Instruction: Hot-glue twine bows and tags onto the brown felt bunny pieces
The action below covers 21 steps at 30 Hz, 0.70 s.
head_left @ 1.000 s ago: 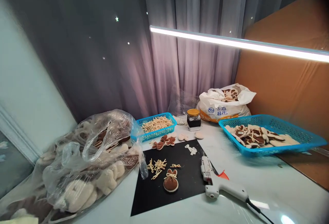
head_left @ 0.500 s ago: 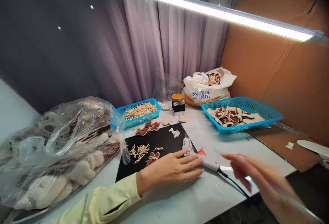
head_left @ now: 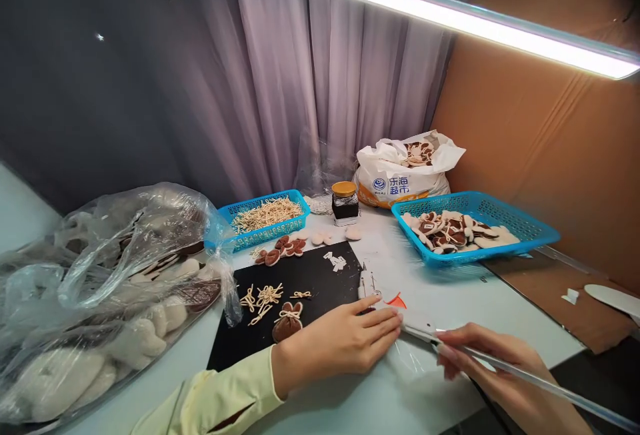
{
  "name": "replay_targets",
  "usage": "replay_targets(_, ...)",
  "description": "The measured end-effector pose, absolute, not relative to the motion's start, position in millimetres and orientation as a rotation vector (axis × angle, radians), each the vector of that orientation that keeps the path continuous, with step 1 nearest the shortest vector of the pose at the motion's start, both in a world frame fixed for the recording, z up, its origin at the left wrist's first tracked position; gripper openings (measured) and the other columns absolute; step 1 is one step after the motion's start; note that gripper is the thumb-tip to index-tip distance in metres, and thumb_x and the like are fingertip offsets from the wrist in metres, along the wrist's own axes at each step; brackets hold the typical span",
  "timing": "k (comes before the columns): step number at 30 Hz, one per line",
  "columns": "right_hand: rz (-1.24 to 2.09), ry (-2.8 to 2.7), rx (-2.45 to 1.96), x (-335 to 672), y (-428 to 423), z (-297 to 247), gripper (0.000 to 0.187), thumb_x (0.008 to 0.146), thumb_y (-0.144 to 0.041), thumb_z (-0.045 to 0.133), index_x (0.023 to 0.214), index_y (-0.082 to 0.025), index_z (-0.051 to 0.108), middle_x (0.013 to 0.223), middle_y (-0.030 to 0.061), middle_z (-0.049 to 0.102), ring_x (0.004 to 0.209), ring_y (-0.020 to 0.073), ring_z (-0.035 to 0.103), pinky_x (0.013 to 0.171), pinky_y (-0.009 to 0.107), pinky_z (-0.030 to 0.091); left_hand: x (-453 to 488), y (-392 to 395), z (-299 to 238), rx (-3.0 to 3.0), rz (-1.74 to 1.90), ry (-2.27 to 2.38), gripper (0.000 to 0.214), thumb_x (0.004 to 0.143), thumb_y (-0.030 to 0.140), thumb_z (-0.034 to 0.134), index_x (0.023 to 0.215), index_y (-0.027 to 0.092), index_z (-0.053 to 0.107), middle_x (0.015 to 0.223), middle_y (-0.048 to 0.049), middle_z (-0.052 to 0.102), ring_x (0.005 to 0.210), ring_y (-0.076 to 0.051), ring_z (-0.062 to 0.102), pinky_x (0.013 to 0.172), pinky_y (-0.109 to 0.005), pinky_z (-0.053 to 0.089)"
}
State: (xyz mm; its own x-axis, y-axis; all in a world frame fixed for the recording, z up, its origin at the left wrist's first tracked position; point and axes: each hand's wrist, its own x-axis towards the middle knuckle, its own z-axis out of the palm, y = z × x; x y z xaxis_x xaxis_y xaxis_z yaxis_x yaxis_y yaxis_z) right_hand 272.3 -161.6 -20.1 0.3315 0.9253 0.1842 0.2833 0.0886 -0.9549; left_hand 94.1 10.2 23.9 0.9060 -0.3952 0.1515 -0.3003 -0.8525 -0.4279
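A white hot glue gun (head_left: 417, 323) with an orange-red trigger lies on its side on the table. Fingers of my left hand (head_left: 350, 335) lie over its body and hold it down; the thumb is hidden. In my right hand (head_left: 493, 362), a long translucent glue stick (head_left: 555, 390) is pinched between thumb and fingers. Its front tip is at the rear end of the gun; whether it has entered cannot be made out. Beside my left wrist, a brown bunny-shaped plush piece (head_left: 289, 322) with a cream bow rests on the black mat (head_left: 320, 288).
Cream string bows (head_left: 267, 295) and white scraps (head_left: 335, 261) lie on the mat. Behind are a blue basket of bows (head_left: 235, 243), a jar (head_left: 345, 203) and a blue basket of plush pieces (head_left: 525, 242). A clear plastic bag (head_left: 115, 288) fills the left; a white bag (head_left: 395, 185) stands behind.
My right hand has moved left and down, bringing the glue stick to the rear of the glue gun. My left hand's fingers have drawn closer together on the gun. The view has shifted slightly.
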Motion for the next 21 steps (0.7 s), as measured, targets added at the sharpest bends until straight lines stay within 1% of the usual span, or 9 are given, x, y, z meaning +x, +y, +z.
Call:
replay_targets(2, 0.64, -1.155, -1.427, 270, -156, -24, 0.017, 0.077, -0.037, 0.064, 0.074, -0.02, 0.067, 0.074, 0.0047, 0.068, 0.069, 0.0183, 0.065, 0.063, 0.023, 0.052, 94, 11, 23, -2.627, -0.356, 0.564, 0.03, 0.092, 0.01, 0.035, 0.114, 0.006, 0.056, 0.125, -0.0097, 0.058, 0.12, -0.018, 0.048, 0.106, -0.035, 0.034)
replay_targets(4, 0.686, -1.131, -1.362, 269, -151, -28, 0.019, 0.077, -0.037, 0.063, 0.072, -0.019, 0.066, 0.084, 0.0066, 0.068, 0.077, 0.0196, 0.064, 0.066, 0.025, 0.052, 96, 17, 19, -2.613, -0.414, 0.597, 0.029, 0.092, 0.01, 0.037, 0.113, 0.005, 0.057, 0.124, -0.0103, 0.059, 0.119, -0.019, 0.049, 0.106, -0.034, 0.035)
replay_targets(5, 0.719, -1.134, -1.33, 269, -149, -29, 0.02, 0.078, -0.036, 0.063, 0.07, -0.018, 0.066, 0.085, 0.0071, 0.068, 0.078, 0.0198, 0.064, 0.067, 0.025, 0.052, 97, 20, 15, -2.617, -0.453, 0.606, 0.029, 0.092, 0.011, 0.038, 0.112, 0.005, 0.057, 0.124, -0.0104, 0.059, 0.119, -0.018, 0.05, 0.105, -0.034, 0.035)
replay_targets(8, 0.78, -1.184, -1.303, 273, -145, -31, 0.019, 0.079, -0.033, 0.063, 0.068, -0.018, 0.065, 0.083, 0.0066, 0.067, 0.08, 0.0192, 0.063, 0.069, 0.025, 0.051, 103, 31, 4, -2.665, -0.586, 0.59, 0.029, 0.092, 0.012, 0.039, 0.116, 0.005, 0.054, 0.125, -0.0103, 0.058, 0.121, -0.017, 0.048, 0.105, -0.032, 0.035)
replay_targets(11, 0.767, -1.207, -1.338, 276, -145, -31, 0.018, 0.08, -0.032, 0.063, 0.068, -0.018, 0.064, 0.082, 0.0049, 0.067, 0.077, 0.0179, 0.062, 0.067, 0.024, 0.05, 107, 39, -4, -2.774, -0.663, 0.542, 0.033, 0.093, 0.021, 0.04, 0.12, 0.005, 0.049, 0.127, -0.0108, 0.057, 0.124, -0.018, 0.045, 0.105, -0.033, 0.034)
replay_targets(13, 0.738, -1.205, -1.344, 275, -146, -30, 0.019, 0.08, -0.032, 0.063, 0.067, -0.018, 0.064, 0.08, 0.0045, 0.067, 0.076, 0.0181, 0.063, 0.067, 0.024, 0.05, 109, 42, -8, -2.868, -0.691, 0.513, 0.036, 0.094, 0.028, 0.039, 0.121, 0.007, 0.048, 0.126, -0.0104, 0.058, 0.123, -0.019, 0.046, 0.104, -0.035, 0.034)
replay_targets(15, 0.692, -1.2, -1.327, 270, -147, -28, 0.018, 0.08, -0.031, 0.062, 0.067, -0.018, 0.063, 0.078, 0.0049, 0.068, 0.076, 0.0192, 0.064, 0.068, 0.024, 0.05, 110, 42, -9, -2.963, -0.745, 0.461, 0.035, 0.094, 0.03, 0.038, 0.12, 0.008, 0.048, 0.123, -0.0099, 0.06, 0.122, -0.019, 0.048, 0.104, -0.035, 0.035)
replay_targets(19, 0.488, -1.21, -1.21, 259, -151, -22, 0.008, 0.083, -0.026, 0.059, 0.079, -0.02, 0.064, 0.074, 0.0044, 0.07, 0.073, 0.0199, 0.065, 0.066, 0.027, 0.051, 109, 27, -4, -3.085, -0.881, 0.265, 0.031, 0.092, 0.033, 0.045, 0.113, 0.012, 0.051, 0.116, -0.0093, 0.065, 0.121, -0.02, 0.049, 0.105, -0.035, 0.032)
replay_targets(21, 0.378, -1.265, -1.162, 257, -154, -18, 0.006, 0.083, -0.023, 0.058, 0.083, -0.021, 0.063, 0.076, 0.0048, 0.071, 0.078, 0.0218, 0.066, 0.071, 0.029, 0.052, 109, 16, 1, -3.099, -0.881, 0.188, 0.028, 0.09, 0.035, 0.048, 0.108, 0.015, 0.054, 0.115, -0.0074, 0.065, 0.124, -0.022, 0.045, 0.105, -0.038, 0.03)
